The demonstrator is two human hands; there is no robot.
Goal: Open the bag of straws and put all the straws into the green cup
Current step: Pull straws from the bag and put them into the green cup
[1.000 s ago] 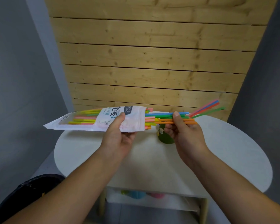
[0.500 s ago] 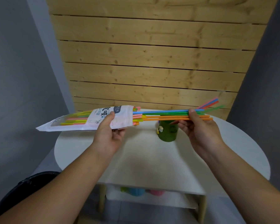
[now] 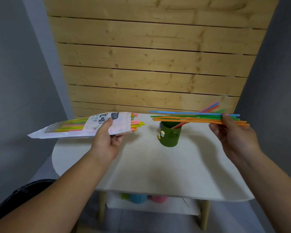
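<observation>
Fingers (image 3: 118,137) of the left hand (image 3: 107,143) curled under an opened bag of straws (image 3: 77,128), thumb pressed on its printed top face. Bag held roughly level above the left edge of the tabletop (image 3: 158,169), mouth pointing right. Pink, yellow and green straws in the bag (image 3: 136,122), tips poking out of the mouth.

Fingers (image 3: 217,130) of the right hand (image 3: 235,137) pinching a loose bundle of straws (image 3: 188,117) near its right end, thumb on top, other fingers underneath. Blue, green and orange straws, lying roughly level, free of the bag, with a clear gap between their left ends and the bag's mouth. Bundle passing just above the green cup (image 3: 170,137).

Cup upright on the tabletop, between the two hands, small decorations on its left side. Several straws in the cup (image 3: 209,107) already, pink, blue and red, leaning up to the right behind the held bundle.

Pale rounded tabletop, with a wooden slat wall (image 3: 149,68) behind. Lower shelf (image 3: 151,205) with colourful cups (image 3: 136,198), blurred. Dark object (image 3: 23,197) at bottom left, unclear.
</observation>
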